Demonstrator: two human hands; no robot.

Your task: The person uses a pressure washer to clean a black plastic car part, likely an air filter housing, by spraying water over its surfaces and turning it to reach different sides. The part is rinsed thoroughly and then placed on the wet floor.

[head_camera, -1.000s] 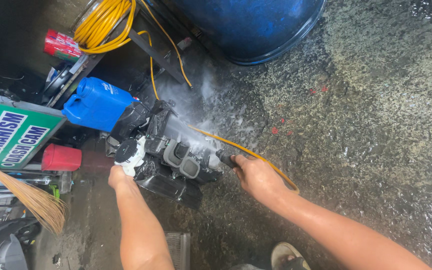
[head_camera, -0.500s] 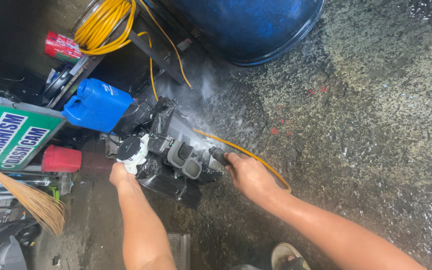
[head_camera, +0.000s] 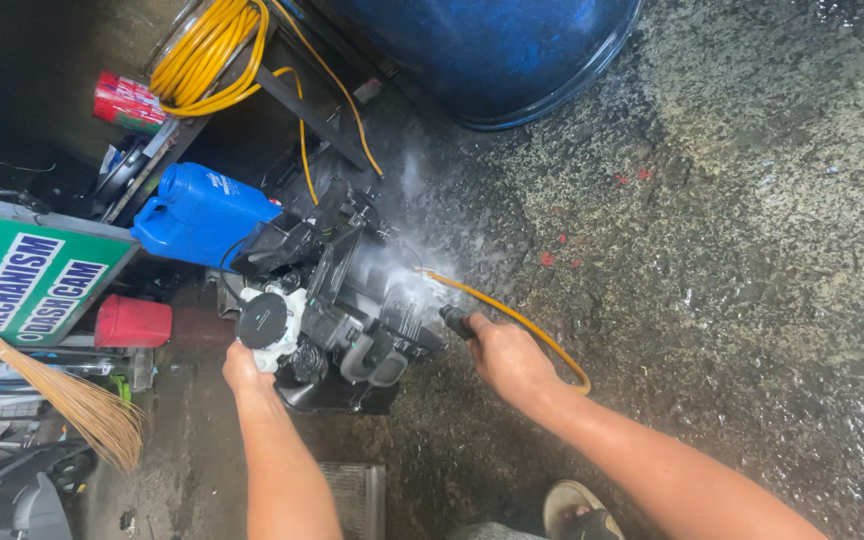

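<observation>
From my head camera, looking straight down: my left hand [head_camera: 245, 368] is closed on the near end of a black plastic housing [head_camera: 352, 300], fingers curled over the rim beside its round black-and-white motor cap [head_camera: 264, 322], so that grip is full and steadying; my right hand [head_camera: 505, 357] is wrapped shut around a black spray nozzle [head_camera: 455, 321], with a thin orange hose [head_camera: 532, 330] trailing back over my wrist toward 4 o'clock; the nozzle tip points toward 10 o'clock, and white mist [head_camera: 402, 270] hangs over the housing just past it; the housing lies on the wet concrete floor [head_camera: 732, 250], its long axis running from 7 o'clock near my left hand up to 1 o'clock; from the nozzle it sits at 9 to 10 o'clock, close but apart, and my left hand is the one touching it; at 10 o'clock beyond it stands a blue jug [head_camera: 197, 212]; a coil of yellow hose [head_camera: 202, 55] lies at 11 o'clock; a big blue drum [head_camera: 492, 50] at 12; a straw broom [head_camera: 72, 400] at 8 o'clock.
</observation>
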